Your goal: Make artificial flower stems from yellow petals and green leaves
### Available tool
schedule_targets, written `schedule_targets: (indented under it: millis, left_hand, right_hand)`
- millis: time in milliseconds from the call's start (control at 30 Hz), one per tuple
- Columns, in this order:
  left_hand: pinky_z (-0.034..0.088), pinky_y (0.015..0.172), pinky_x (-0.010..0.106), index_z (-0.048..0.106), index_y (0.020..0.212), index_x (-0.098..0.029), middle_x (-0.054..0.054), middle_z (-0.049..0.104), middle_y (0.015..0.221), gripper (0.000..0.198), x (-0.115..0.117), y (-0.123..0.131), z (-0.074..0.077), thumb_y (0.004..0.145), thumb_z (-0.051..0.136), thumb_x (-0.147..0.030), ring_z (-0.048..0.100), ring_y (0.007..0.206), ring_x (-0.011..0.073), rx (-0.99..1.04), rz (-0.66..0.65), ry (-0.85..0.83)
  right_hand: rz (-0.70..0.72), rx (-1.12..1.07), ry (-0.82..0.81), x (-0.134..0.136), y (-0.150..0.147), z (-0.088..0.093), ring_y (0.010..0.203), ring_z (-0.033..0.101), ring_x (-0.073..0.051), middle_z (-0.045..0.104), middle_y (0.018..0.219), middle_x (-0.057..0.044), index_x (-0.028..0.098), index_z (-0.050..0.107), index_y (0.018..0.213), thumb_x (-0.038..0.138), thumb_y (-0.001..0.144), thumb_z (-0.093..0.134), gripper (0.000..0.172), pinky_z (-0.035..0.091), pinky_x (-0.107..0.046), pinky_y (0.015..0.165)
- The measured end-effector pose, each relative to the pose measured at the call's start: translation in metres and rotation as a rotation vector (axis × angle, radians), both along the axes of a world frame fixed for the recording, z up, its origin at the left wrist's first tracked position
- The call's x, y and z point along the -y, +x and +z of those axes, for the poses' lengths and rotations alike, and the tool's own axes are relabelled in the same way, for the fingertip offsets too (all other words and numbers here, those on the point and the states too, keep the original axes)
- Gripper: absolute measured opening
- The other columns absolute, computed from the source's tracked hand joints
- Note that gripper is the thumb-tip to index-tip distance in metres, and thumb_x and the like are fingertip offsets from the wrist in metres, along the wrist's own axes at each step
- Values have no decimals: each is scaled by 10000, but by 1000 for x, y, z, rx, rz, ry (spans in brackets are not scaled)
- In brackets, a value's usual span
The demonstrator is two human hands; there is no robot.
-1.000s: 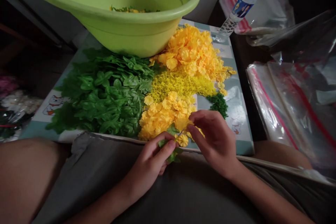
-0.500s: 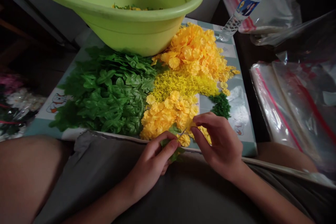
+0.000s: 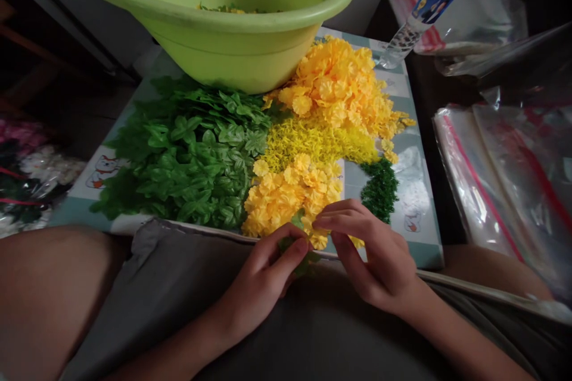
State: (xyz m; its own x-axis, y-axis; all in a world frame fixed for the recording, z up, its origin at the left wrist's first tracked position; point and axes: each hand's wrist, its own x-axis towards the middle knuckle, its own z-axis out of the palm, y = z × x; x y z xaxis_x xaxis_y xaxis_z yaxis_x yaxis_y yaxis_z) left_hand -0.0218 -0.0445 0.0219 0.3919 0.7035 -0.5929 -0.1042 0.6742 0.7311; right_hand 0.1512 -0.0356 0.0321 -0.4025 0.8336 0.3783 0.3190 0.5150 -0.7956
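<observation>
My left hand (image 3: 263,271) is closed around a green plastic leaf (image 3: 300,262) at the front edge of the board. My right hand (image 3: 370,253) is beside it, its fingertips reaching toward the leaf, and whatever lies between those fingers is hidden. A yellow artificial flower (image 3: 319,241) shows just below my right fingertips, at the edge of a heap of yellow flowers (image 3: 286,196). Behind that heap are fine yellow sprigs (image 3: 313,143), a larger orange-yellow flower pile (image 3: 339,86), green artificial leaves (image 3: 192,155) and a dark green sprig cluster (image 3: 379,190).
A tilted lime-green plastic basin (image 3: 232,53) holding some flowers and leaves overhangs the cat-print board (image 3: 415,232). A plastic bottle (image 3: 429,12) lies at the back right, with clear plastic bags (image 3: 491,190) to the right. More artificial flowers (image 3: 36,172) sit at the left.
My right hand has moved down and closer to my left hand. The yellow flower and thin stem seen in its fingers earlier no longer show. The whole view has shifted slightly.
</observation>
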Motion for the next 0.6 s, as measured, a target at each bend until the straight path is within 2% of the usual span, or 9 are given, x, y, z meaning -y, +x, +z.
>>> schedule_targets:
  millis: [133, 300, 467, 600]
  left_hand:
    - [219, 412, 181, 575, 743, -209, -77, 357, 548, 274, 1, 1, 1, 767, 653, -471, 298, 465, 72, -25, 55, -38]
    - [287, 444, 177, 611, 954, -239, -65, 465, 624, 355, 2, 0, 1, 694, 727, -451, 373, 506, 80, -107, 209, -154]
    - [225, 418, 167, 574, 895, -239, -83, 382, 571, 186, 3, -4, -2, 825, 616, -406, 287, 473, 64, 33, 142, 1]
    - [230, 423, 169, 507, 1006, -279, -86, 383, 601, 167, 7, -7, -5, 871, 564, -358, 279, 471, 67, 57, 166, 72]
  right_hand:
    - [-4, -33, -60, 4, -2, 1, 981, 606, -229, 652, 1040, -84, 250, 506, 1227, -4, 829, 412, 481, 540, -411, 792]
    - [0, -12, -66, 8, -6, -1, 1125, 584, -219, 642, 1169, -91, 242, 460, 1292, -15, 824, 391, 539, 518, -427, 919]
    - [104, -23, -1, 13, -10, -6, 1243, 507, -236, 588, 1277, -126, 197, 365, 1390, -30, 794, 399, 639, 480, -459, 995]
    - [104, -43, -21, 17, -14, -9, 1305, 442, -215, 541, 1343, -122, 181, 329, 1416, -34, 782, 400, 673, 426, -432, 1060]
